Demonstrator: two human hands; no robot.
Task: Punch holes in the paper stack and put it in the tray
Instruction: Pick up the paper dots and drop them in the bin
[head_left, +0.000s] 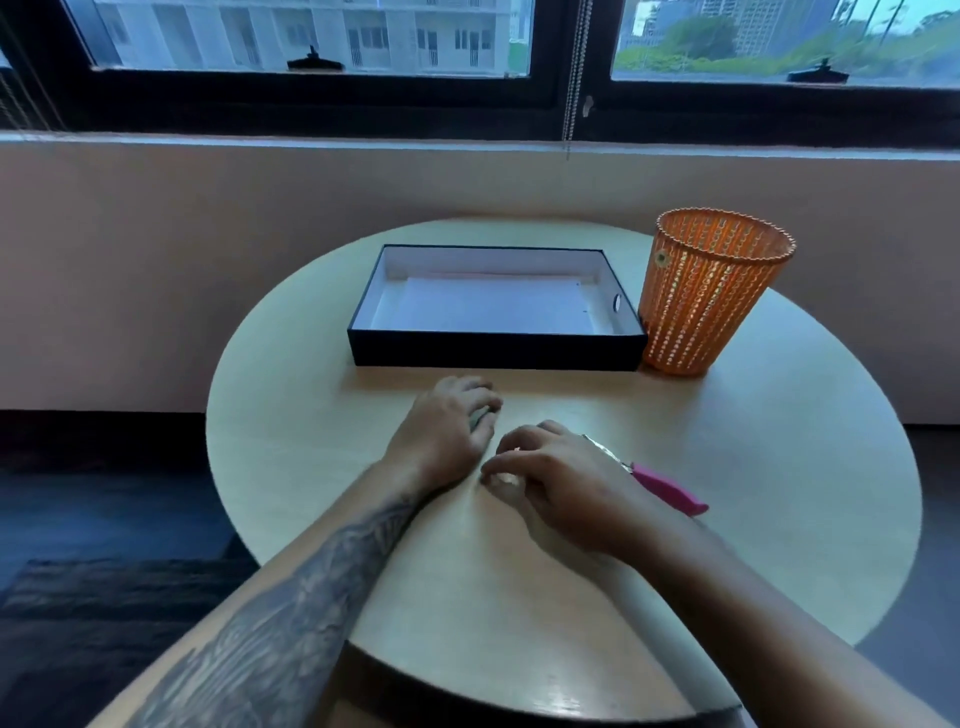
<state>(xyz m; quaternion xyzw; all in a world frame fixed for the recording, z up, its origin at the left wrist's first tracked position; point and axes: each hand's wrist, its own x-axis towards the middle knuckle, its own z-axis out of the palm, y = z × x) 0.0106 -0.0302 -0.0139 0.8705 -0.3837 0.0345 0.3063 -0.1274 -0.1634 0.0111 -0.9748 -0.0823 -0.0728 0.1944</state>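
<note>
Pale wood makes up the round counter (779, 493), which stands below a dark-framed window (311, 36). The bottom of the view cuts off its near edge.

Much of what lies at the hands is hidden. The punch (670, 491) lies right of centre. Only its pink handle and a strip of silver metal show, because the right grip (561, 483) rests over its other end. That grip's fingers are curled inward, with small white bits at the fingertips. I cannot tell what the bits are, or whether they are pinched.

The left grip (441, 431), on a tattooed forearm (291, 597), sits just beside the right one. Its fingers curl down onto the counter over something small and grey that is mostly covered. Whether it is held cannot be told.

Beyond both hands and apart from them stands the tray (493, 351), shallow, black outside and white inside. The paper (493, 306) lies flat on the tray's floor. It is white on white, so its thickness is hard to make out.

An orange basket (711, 296) stands upright just beside the tray's right end. What it holds cannot be seen from this angle.
</note>
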